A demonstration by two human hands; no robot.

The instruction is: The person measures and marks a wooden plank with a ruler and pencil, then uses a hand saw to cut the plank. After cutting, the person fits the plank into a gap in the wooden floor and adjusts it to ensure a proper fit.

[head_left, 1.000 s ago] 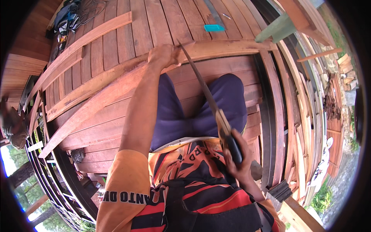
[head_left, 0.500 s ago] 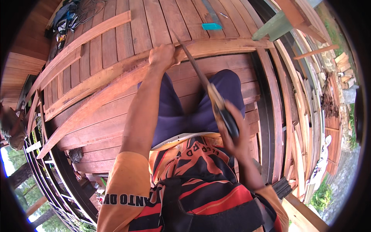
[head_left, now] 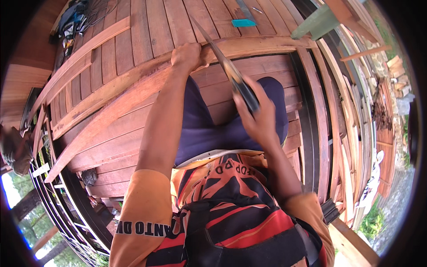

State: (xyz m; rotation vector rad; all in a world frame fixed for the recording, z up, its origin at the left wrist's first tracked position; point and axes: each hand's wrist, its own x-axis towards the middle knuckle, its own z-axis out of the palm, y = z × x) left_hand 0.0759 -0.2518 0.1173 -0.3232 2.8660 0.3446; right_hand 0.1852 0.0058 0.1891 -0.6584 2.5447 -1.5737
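My right hand (head_left: 259, 109) is wrapped around the black and tan handle of a handsaw (head_left: 216, 52). The narrow blade slants forward and left, its tip out over the deck boards. The blade crosses just right of my left hand (head_left: 187, 58), at the end of a long reddish wooden plank (head_left: 104, 115). My left hand is closed over that end, pressing it against the raised wooden edge (head_left: 262, 44). From there the plank runs down to the left. The cut itself is too blurred to make out.
A try square with a teal handle (head_left: 243, 23) lies on the upper deck (head_left: 173, 22). Another plank (head_left: 80, 62) rests at the left, near a bag with cables (head_left: 73, 20). Long timbers (head_left: 331, 111) line the right side, below a greenish post (head_left: 318, 27).
My right hand has pushed the saw forward and to the left, so the handle is farther from my body. My left hand stays on the plank.
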